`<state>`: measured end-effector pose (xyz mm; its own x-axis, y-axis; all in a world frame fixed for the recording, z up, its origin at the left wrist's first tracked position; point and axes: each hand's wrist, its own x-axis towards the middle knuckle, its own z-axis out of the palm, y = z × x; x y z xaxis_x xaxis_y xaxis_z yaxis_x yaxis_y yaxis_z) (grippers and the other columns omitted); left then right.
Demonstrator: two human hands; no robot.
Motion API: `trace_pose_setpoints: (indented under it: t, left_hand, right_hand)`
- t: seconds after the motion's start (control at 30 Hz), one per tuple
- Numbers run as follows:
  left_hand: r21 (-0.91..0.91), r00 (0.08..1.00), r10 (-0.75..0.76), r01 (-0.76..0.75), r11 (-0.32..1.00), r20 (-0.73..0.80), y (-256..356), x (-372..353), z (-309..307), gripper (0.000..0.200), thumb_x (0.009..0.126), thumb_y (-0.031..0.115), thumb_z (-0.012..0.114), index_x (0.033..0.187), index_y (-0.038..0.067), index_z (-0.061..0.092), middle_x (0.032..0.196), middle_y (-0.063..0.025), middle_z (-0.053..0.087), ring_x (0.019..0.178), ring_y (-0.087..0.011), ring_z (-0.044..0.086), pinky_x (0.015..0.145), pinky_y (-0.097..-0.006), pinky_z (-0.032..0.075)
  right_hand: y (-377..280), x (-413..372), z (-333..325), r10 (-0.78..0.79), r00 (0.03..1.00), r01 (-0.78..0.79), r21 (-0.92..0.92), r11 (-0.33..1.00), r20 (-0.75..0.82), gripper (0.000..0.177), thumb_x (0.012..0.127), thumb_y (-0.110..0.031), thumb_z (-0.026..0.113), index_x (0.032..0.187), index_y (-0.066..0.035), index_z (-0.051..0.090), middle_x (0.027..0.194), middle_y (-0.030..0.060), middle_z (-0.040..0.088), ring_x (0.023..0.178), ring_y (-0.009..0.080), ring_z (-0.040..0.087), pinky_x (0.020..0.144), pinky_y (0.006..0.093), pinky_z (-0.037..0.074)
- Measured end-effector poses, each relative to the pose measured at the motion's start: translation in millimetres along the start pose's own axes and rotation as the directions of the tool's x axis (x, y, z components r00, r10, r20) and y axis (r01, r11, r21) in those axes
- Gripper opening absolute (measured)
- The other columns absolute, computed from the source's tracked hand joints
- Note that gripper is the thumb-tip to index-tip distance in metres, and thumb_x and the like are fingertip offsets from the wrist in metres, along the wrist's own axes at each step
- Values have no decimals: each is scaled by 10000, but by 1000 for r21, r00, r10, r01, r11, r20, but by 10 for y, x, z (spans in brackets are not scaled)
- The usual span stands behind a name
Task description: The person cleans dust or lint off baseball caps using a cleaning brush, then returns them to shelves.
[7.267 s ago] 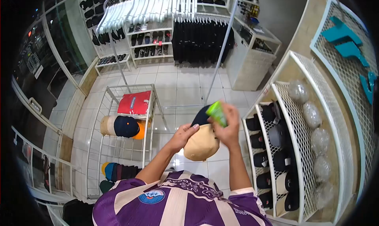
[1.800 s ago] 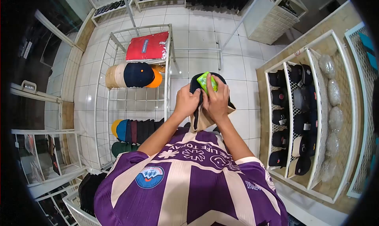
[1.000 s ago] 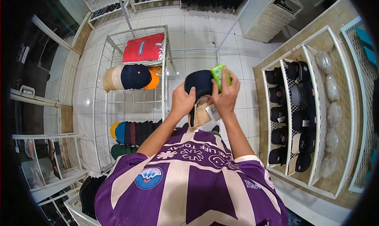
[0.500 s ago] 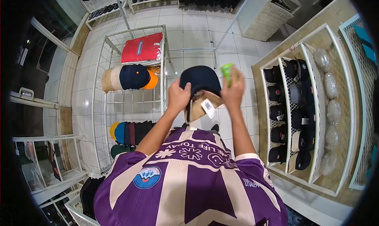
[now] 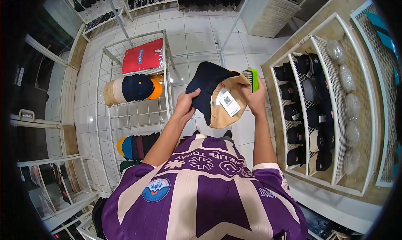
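A cap (image 5: 205, 87) with a dark navy brim and a tan crown is held in front of my chest, its inside turned toward me. My left hand (image 5: 186, 103) grips the brim at its left edge, thumb on top. A white tag with a printed code (image 5: 228, 102) hangs over the cap's opening. My right hand (image 5: 254, 98) is closed around a green brush (image 5: 254, 80) at the cap's right side, with the dark bristles facing the crown. The right thumb reaches to the cap's tan fabric; the other right fingers are partly hidden.
On the left stands a white wire rack (image 5: 104, 72) with a red packaged garment (image 5: 143, 56), a row of caps (image 5: 136, 88) and more caps (image 5: 136, 147) lower down. A white shelf (image 5: 331, 114) on the right holds several caps and clear plastic-wrapped bundles. White floor tiles (image 5: 201, 30) lie ahead.
The cap has turned, so its brim points left and its opening and tag show more. My right hand has rotated the brush, and its bristles now face the cap.
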<state>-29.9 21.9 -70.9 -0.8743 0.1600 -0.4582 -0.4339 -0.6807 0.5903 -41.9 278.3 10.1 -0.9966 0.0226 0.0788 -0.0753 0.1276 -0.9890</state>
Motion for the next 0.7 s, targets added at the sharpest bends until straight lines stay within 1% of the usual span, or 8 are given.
trace_pose_setpoints:
  t: [0.1, 0.13, 0.17, 0.27, 0.3, 0.37, 0.47, 0.7]
  left_hand:
    - [473, 965, 235, -153, 868, -120, -64, -46, 40, 708, 876, 134, 762, 1464, -52, 413, 1397, -267, 538, 1259, -313, 583, 1022, -399, 505]
    - [784, 790, 611, -410, 466, 50, -69, -87, 67, 942, 799, 246, 837, 1545, 4, 315, 1505, -303, 423, 1418, -403, 416, 1175, -485, 335]
    - [782, 793, 606, -413, 467, 57, -41, -129, 82, 942, 799, 246, 837, 1545, 4, 315, 1505, -303, 423, 1418, -403, 416, 1175, -485, 335]
    - [778, 700, 350, -600, -185, 623, 342, -477, 544, 864, 770, 376, 823, 1511, 141, 447, 1462, -176, 530, 1441, -442, 357, 1233, -537, 175]
    - [671, 592, 316, -671, -317, 741, 351, -427, 581, 614, 800, 334, 773, 1365, 159, 608, 1246, -158, 677, 1257, -403, 562, 1132, -499, 382]
    - [821, 791, 218, -559, -120, 571, 349, -383, 694, 327, 832, 279, 700, 1111, 111, 726, 923, -190, 723, 906, -410, 679, 860, -467, 543]
    - [823, 772, 285, -535, -190, 568, 327, -314, 699, 250, 845, 256, 676, 943, 33, 730, 704, -207, 655, 642, -413, 647, 624, -463, 509]
    - [832, 775, 352, -554, -22, 525, 170, -233, 663, 292, 910, 276, 627, 859, -1, 703, 648, -233, 604, 608, -400, 633, 590, -448, 480]
  right_hand:
    - [-41, 26, -104, -111, 991, 110, 18, 994, 75, 631, 784, 8, 693, 1389, 25, 517, 1140, 101, 667, 1055, 168, 639, 960, 311, 507]
    - [-59, 45, -109, -162, 981, 165, -25, 986, 105, 648, 761, 25, 671, 1391, 19, 521, 1151, 99, 668, 1067, 172, 639, 960, 307, 508]
    - [-84, 59, -110, -162, 982, 166, -30, 986, 96, 648, 761, 25, 671, 1391, 19, 521, 1151, 99, 668, 1067, 172, 639, 960, 307, 508]
    - [-293, 83, -48, -71, 959, 101, -99, 990, 273, 654, 741, -4, 669, 1384, -1, 545, 1226, 122, 665, 1104, 198, 642, 988, 313, 495]
    - [-298, 95, -20, -68, 963, 98, -105, 990, 262, 654, 741, -4, 669, 1384, -1, 545, 1226, 122, 665, 1104, 198, 642, 988, 313, 495]
    - [-312, 135, 26, -94, 924, 178, -199, 964, 370, 652, 766, 34, 686, 1399, -13, 538, 1214, 93, 666, 1083, 146, 618, 966, 282, 486]
    - [-395, 23, 86, -205, 970, 244, -467, 850, 132, 694, 791, -145, 757, 1424, -2, 513, 1197, 178, 614, 1080, 298, 618, 964, 359, 488]
    - [-470, -320, 232, -371, 923, 362, -560, 746, 102, 655, 881, -179, 719, 1469, -10, 488, 1182, 211, 553, 1090, 383, 581, 951, 440, 480]
